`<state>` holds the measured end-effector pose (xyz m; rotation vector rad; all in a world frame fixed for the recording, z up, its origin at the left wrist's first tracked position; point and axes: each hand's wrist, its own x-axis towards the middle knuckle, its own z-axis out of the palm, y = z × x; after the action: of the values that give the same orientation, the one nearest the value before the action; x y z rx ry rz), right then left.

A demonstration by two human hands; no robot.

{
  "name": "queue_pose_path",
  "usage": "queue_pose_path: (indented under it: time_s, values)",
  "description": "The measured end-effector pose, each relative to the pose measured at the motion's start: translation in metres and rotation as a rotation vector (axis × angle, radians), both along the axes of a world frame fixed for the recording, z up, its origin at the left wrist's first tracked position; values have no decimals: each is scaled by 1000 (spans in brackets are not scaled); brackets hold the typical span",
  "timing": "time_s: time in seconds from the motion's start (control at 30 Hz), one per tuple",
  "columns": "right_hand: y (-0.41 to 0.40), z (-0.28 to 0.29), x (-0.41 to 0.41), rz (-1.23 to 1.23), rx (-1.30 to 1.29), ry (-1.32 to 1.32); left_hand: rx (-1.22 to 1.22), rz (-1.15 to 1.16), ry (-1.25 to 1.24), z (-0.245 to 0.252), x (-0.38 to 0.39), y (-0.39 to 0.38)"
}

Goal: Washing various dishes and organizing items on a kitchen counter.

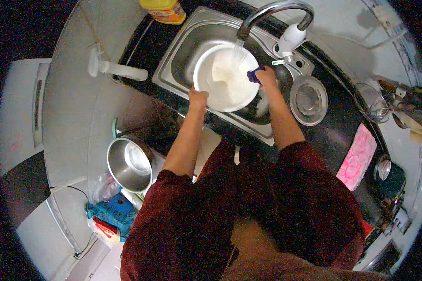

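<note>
A round white basin [228, 102] is held over the stainless steel sink [183, 45]. Water runs from the curved chrome faucet [277, 5] into it, and whitish liquid covers its bottom. My left hand [198, 99] grips the basin's near-left rim. At the right rim, my right hand [267, 77] is closed on a dark purple cloth or scrubber [254, 75], which presses against the basin's edge. Whether my right fingers also hold the rim is hidden.
A clear round lid [308, 100] lies right of the sink, with a pink patterned cloth [358, 158] farther along the black counter [323, 147]. A yellow container [165, 12] stands behind the sink. Down left is a steel pot [116, 163].
</note>
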<state>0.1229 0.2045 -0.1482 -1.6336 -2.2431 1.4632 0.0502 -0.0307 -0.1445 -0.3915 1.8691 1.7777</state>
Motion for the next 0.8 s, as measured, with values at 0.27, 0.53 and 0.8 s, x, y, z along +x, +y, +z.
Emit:
queue_pose_path:
  time_s: [0.27,0.53,0.8]
  values:
    - [34,-61,68,-488,-926,588,308,46,-424,-45,-19,21]
    - [23,-24,64,-368,-815,627,782,1,-537,-61,-4,58]
    - [-14,-9,45,-110,-666,823,545,4,-711,-83,2,87]
